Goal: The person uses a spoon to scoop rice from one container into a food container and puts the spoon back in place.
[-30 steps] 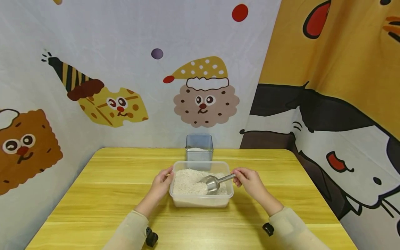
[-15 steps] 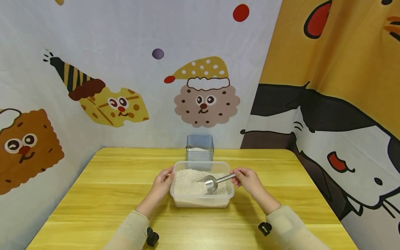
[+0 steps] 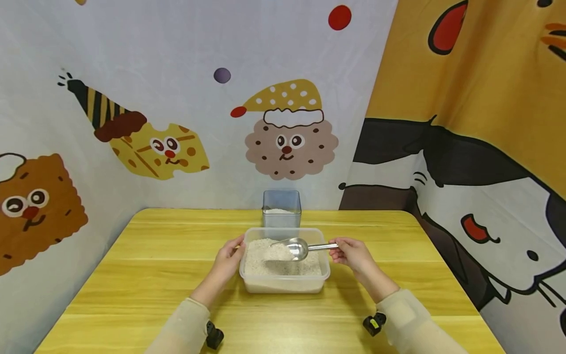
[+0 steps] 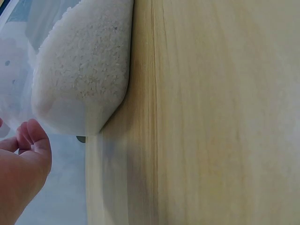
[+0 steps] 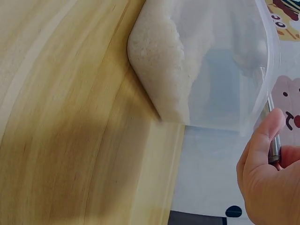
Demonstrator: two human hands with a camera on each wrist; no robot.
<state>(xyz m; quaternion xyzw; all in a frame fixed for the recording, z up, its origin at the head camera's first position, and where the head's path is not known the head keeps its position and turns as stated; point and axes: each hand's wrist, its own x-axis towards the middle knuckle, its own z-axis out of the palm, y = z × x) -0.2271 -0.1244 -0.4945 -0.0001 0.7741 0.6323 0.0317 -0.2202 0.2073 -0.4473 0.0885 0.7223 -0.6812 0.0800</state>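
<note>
A clear plastic container of white rice stands on the table. At its left side my left hand holds the wall near the rim, the thumb and bent fingers showing in the left wrist view. My right hand pinches the handle end of a metal scoop between thumb and fingers, just past the container's right rim. The scoop lies almost level above the rice, its bowl pointing left with rice in it. Through the container wall, the right wrist view shows the scoop only faintly.
Behind the container stands a bluish clear bin with some white contents, near the back edge of the wooden table. Cloth printed with cartoon figures hangs directly behind the table and along its right side.
My right hand has lifted the scoop out of the rice and levelled it, shifting slightly to the right. A hollow shows in the rice below. My left hand has stayed in place.
</note>
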